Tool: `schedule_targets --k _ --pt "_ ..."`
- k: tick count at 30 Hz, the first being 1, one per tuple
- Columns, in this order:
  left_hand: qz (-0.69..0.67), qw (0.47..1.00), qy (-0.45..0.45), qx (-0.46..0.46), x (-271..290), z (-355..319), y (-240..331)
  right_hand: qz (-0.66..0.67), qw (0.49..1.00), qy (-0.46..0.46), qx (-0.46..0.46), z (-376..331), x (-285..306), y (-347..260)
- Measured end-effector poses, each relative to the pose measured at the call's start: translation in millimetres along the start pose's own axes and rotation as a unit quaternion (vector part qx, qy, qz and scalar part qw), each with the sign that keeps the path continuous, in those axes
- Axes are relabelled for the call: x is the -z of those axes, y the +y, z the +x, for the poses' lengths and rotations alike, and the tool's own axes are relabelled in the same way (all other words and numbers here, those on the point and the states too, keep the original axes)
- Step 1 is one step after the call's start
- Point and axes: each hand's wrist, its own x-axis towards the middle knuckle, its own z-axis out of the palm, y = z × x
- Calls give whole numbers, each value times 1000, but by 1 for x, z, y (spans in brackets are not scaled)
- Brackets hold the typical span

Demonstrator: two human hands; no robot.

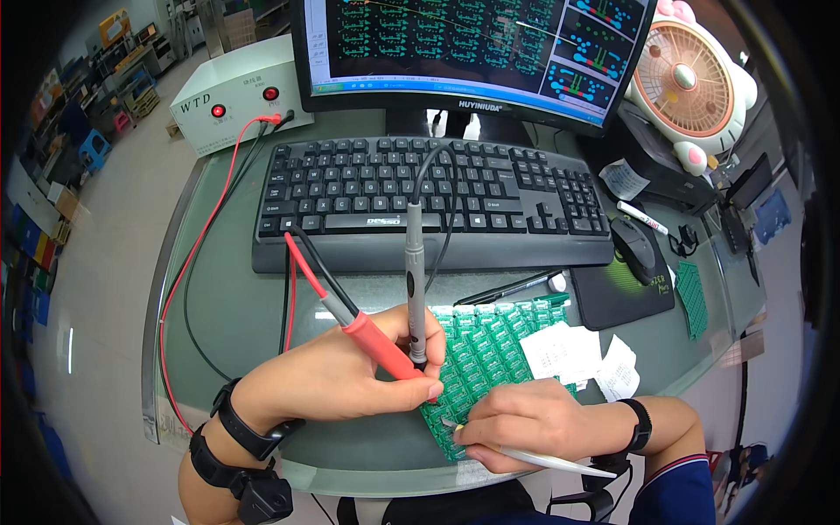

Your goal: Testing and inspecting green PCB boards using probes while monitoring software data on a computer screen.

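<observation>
My left hand [350, 376] is closed around two test probes. One is a red probe [378, 344], slanting down to the right; the other is a grey probe [415, 262], held nearly upright. Their tips are low over a green circuit board panel [477, 350] of many small repeated boards; whether they touch it is hidden by my fingers. My right hand [529, 429] grips a slender white tool [564, 462] with a tapered rear end. A greyish tip shows beyond the fingertips, over the panel's lower part. Its exact kind is unclear.
Behind the panel lie a black keyboard [429, 248] and a monitor [455, 52]. Red and black leads run to a white box [236, 96]. White paper slips [560, 352], a black marker [512, 287], a mouse [639, 249] and a fan [687, 83] are rightward.
</observation>
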Motion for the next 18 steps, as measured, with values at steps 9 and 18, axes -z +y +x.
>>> schedule_targets --k 9,18 --pt "-1 1000 0 -3 -1 1 1 -5 1000 15 -1 -3 -4 1" --pt "-10 1000 3 0 0 0 -3 2 1000 12 -7 -3 -6 1"
